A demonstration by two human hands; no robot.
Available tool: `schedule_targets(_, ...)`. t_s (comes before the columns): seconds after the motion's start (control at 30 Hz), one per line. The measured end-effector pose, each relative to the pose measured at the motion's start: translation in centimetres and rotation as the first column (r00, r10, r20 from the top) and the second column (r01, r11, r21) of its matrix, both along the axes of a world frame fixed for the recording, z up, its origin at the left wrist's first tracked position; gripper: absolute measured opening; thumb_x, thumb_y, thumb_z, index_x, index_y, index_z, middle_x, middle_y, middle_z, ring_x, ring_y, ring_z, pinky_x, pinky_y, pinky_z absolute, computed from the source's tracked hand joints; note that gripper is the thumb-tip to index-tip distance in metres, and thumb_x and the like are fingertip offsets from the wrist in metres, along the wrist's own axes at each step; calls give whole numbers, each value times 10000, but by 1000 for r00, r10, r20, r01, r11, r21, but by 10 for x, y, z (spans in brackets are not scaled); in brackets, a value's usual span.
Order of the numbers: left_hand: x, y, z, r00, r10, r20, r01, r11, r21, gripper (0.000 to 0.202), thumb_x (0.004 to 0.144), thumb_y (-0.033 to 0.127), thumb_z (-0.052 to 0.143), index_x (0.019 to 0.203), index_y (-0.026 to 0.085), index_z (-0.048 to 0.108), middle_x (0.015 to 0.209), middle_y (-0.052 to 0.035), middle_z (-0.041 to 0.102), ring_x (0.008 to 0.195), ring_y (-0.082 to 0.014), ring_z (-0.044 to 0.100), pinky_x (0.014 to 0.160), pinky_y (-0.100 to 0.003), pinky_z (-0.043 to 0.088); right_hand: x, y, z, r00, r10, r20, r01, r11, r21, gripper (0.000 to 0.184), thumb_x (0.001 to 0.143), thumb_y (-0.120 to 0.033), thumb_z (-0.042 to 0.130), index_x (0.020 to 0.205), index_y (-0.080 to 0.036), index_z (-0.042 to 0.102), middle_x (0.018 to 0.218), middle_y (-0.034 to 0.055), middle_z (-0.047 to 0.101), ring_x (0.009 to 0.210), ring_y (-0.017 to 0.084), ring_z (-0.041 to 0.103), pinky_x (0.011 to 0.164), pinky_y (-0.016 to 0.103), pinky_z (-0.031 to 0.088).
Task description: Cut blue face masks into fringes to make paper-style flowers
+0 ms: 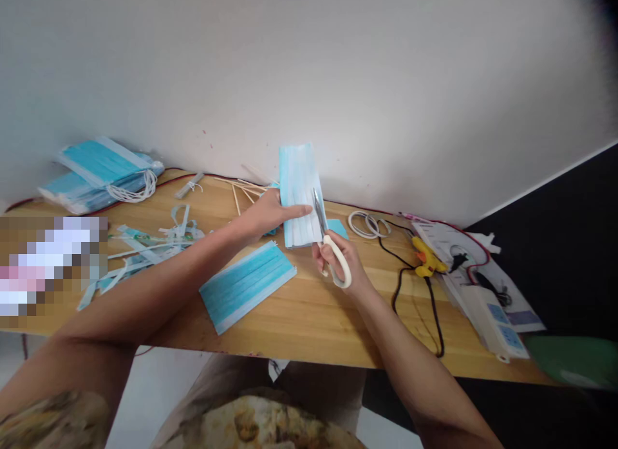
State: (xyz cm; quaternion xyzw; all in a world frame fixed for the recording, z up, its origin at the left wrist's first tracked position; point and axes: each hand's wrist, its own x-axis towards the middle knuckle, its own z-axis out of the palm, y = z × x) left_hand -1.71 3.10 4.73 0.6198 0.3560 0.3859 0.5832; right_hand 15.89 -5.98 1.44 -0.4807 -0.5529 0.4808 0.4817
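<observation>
My left hand (273,214) pinches a pale blue and white face mask (298,172), held upright above the table with the thumb across its front. In my right hand (345,256) is a pair of scissors (340,262) with white handles. Its metal blades point up and lie at the mask's right edge; whether they are cutting through it I cannot tell. Below my hands a second blue mask (248,287) lies flat, with no ear loops visible. A small blue piece (338,228) shows on the table behind the scissors.
Stacked masks with white ear loops (103,169) lie at the back left, near cut blue strips (145,243). Thin wooden sticks (241,190) rest by the wall. To the right are tape rolls (367,224), a yellow glue gun (427,257) with a black cord, and a power strip (492,320).
</observation>
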Motion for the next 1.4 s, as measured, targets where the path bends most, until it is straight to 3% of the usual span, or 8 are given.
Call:
schedule_targets(0.43, 0, 0, -1, 1000, 11, 15, -11, 999, -37, 411, 711, 349, 813, 1012, 90, 710, 1066, -163, 736, 952, -287, 687, 829, -405, 554, 0, 0, -6, 998, 15, -54, -15, 1000, 14, 541, 732, -700, 716, 745, -209, 489, 627, -43, 539, 444, 61, 440, 395, 221, 326)
schedule_targets(0.5, 0, 0, -1, 1000, 9, 12, -8, 999, -33, 430, 712, 358, 813, 1031, 90, 710, 1072, -166, 736, 958, -287, 689, 835, -407, 553, 0, 0, -7, 996, 23, -84, -22, 1000, 10, 519, 745, -670, 724, 889, -204, 546, 636, -49, 553, 445, 60, 444, 400, 215, 337)
schedule_targets(0.57, -1, 0, -1, 1000, 0, 4, 0, 1000, -26, 438, 717, 371, 808, 1039, 90, 711, 1076, -169, 737, 958, -287, 691, 834, -406, 554, 1, 1, -9, 993, 29, -113, -30, 1000, -8, 612, 737, -635, 746, 1124, -201, 556, 635, -59, 559, 436, 61, 437, 397, 211, 338)
schedule_targets(0.63, -2, 1, 0, 1000, 6, -1, -6, 1000, -17, 436, 734, 400, 792, 1032, 91, 714, 1068, -168, 740, 959, -288, 695, 833, -403, 556, 2, 2, -10, 991, 28, -130, -32, 999, -25, 778, 733, -585, 765, 1341, -193, 479, 628, -64, 561, 430, 63, 429, 395, 212, 334)
schedule_targets(0.73, -3, 2, 3, 999, 45, 25, -45, 999, -18, 431, 754, 442, 767, 1003, 93, 718, 1039, -158, 746, 960, -289, 699, 828, -393, 557, 2, 2, -10, 992, 19, -128, -25, 998, -49, 922, 747, -534, 764, 1495, -180, 358, 638, -54, 578, 435, 66, 435, 406, 216, 343)
schedule_targets(0.83, -4, 2, 5, 995, 78, 55, -77, 997, -9, 395, 728, 389, 781, 973, 86, 712, 1010, -149, 749, 934, -279, 700, 818, -387, 553, 3, 2, -8, 990, 23, -138, -35, 996, -81, 1004, 717, -552, 788, 1529, -199, 314, 643, -47, 592, 440, 72, 446, 413, 217, 344)
schedule_targets(1.1, -1, 0, 3, 992, 118, 36, -118, 993, 17, 365, 684, 357, 796, 924, 97, 706, 988, -139, 747, 909, -268, 689, 783, -369, 555, 5, 5, -10, 988, 87, -124, -91, 995, -29, 1018, 683, -626, 799, 1513, -279, 322, 684, -44, 559, 531, 114, 481, 472, 248, 376)
schedule_targets(1.4, 6, -8, -1, 999, 0, 54, 1, 1000, -26, 248, 731, 310, 773, 870, 118, 698, 821, -84, 734, 759, -214, 683, 696, -339, 569, 11, 5, -16, 997, 72, 22, -74, 996, 58, 994, 763, -730, 672, 1535, -232, 292, 695, -28, 557, 558, 134, 504, 519, 290, 411)
